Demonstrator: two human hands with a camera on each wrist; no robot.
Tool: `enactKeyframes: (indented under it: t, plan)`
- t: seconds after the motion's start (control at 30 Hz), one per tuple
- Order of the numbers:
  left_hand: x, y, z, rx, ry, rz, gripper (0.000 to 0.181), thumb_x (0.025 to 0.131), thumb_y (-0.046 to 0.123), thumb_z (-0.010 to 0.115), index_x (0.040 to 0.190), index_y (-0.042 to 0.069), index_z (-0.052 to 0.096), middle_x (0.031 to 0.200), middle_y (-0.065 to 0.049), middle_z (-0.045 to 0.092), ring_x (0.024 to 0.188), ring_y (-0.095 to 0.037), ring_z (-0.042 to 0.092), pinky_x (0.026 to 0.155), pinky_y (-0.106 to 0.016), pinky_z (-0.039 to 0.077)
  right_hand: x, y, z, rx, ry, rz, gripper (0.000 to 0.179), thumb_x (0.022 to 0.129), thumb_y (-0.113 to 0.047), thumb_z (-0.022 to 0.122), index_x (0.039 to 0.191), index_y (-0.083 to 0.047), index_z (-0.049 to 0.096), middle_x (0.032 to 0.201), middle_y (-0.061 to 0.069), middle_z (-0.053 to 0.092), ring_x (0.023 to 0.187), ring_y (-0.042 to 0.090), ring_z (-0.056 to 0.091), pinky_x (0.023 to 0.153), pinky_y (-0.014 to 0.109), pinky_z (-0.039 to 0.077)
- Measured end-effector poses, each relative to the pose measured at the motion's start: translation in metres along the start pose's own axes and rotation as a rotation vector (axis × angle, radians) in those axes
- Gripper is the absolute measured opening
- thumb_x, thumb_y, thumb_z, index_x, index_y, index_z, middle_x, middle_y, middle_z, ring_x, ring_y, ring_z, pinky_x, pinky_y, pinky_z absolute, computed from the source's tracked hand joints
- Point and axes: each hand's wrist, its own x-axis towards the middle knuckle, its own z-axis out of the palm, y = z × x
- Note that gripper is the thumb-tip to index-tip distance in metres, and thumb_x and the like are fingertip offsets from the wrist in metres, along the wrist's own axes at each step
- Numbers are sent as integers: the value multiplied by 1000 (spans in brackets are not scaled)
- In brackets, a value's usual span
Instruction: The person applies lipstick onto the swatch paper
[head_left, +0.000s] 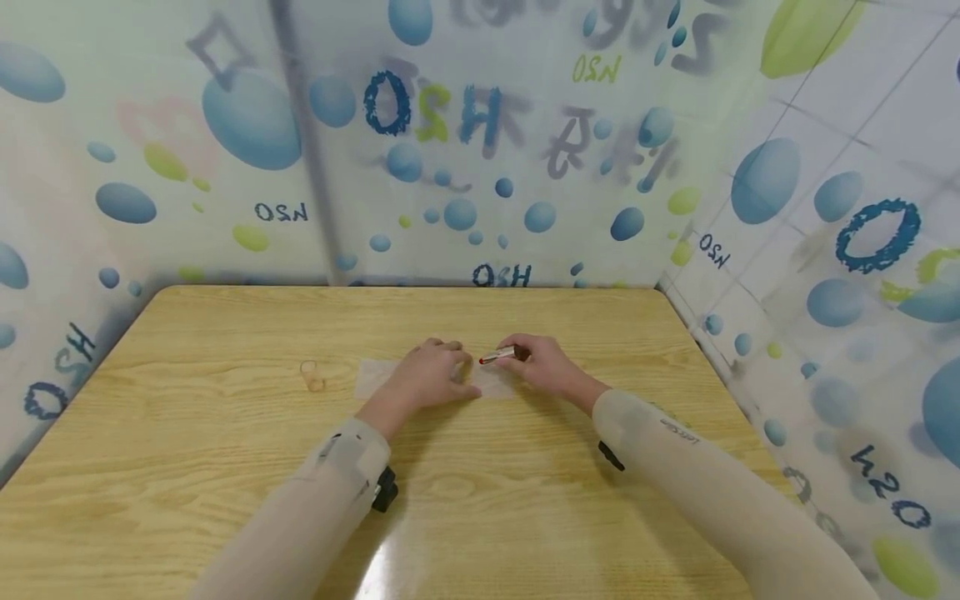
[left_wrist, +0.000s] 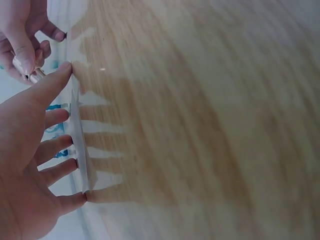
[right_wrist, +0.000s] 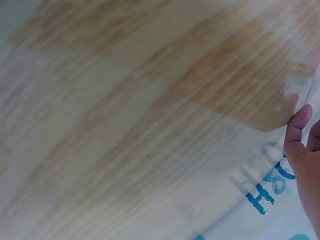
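Observation:
On the wooden table a thin whitish sheet [head_left: 495, 383], like a tissue, lies flat. My left hand [head_left: 427, 377] rests on it with spread fingers; in the left wrist view the fingertips [left_wrist: 67, 142] touch down along the sheet's edge. In my right hand [head_left: 546, 365], a silver lipstick [head_left: 498, 355] is pinched between thumb and fingers, its red tip pointing left toward the left hand, above the sheet's right part. The left wrist view shows the lipstick's tube partly hidden by the fingers. Only part of the right hand [right_wrist: 305, 145] appears in the right wrist view.
A small thin brownish loop [head_left: 312, 377], its kind unclear, lies left of the sheet. The wooden table [head_left: 465, 475] meets a patterned back wall [head_left: 450, 242] and another wall [head_left: 795, 333] at the right. Dark wrist devices [head_left: 385, 490] sit under the sleeves.

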Motion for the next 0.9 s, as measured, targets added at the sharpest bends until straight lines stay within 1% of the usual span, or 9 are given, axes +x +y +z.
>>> enactKeyframes:
  t: [0.2, 0.3, 0.47, 0.63, 0.83, 0.9]
  plan:
    - [-1, -1, 3, 15, 10, -2, 67, 84, 64, 64, 135, 21, 60, 152, -10, 45, 139, -39, 40, 113, -58, 35, 3, -3, 2, 18, -8, 26, 26, 93, -39, 65, 115, -24, 66, 93, 1, 61, 86, 17, 57, 72, 30, 49]
    - [0, -1, 3, 13, 12, -1, 67, 85, 65, 64, 136, 21, 59, 152, -10, 45, 139, -39, 40, 113, -59, 34, 6, -4, 3, 39, -5, 25, 24, 93, -36, 67, 113, -22, 67, 95, 0, 64, 87, 17, 58, 73, 30, 49]
    - [0, -2, 4, 0, 17, 10, 66, 84, 64, 65, 134, 21, 61, 151, -10, 46, 137, -40, 42, 115, -56, 33, 9, -4, 6, 46, 4, 6, 19, 93, -33, 67, 108, -22, 69, 97, -3, 67, 88, 15, 59, 75, 29, 50]
    - [1, -1, 4, -4, 10, 10, 69, 82, 67, 65, 133, 20, 62, 151, -10, 47, 137, -40, 42, 116, -53, 33, 11, -2, 7, 31, 15, -22, 18, 94, -34, 66, 107, -21, 69, 96, -2, 67, 87, 15, 58, 76, 30, 49]
    - [2, -1, 5, 8, 30, 16, 70, 81, 68, 65, 132, 21, 61, 148, -9, 50, 134, -39, 45, 114, -52, 35, 12, -3, 7, 30, 7, -21, 19, 95, -35, 64, 107, -21, 68, 96, -3, 66, 86, 16, 56, 75, 30, 48]
    - [2, -2, 5, 9, 27, 15, 70, 81, 68, 65, 133, 21, 61, 148, -9, 50, 134, -39, 45, 114, -53, 36, 12, -4, 7, 23, 3, -23, 19, 95, -36, 63, 108, -22, 67, 96, -3, 66, 87, 15, 57, 76, 30, 48]
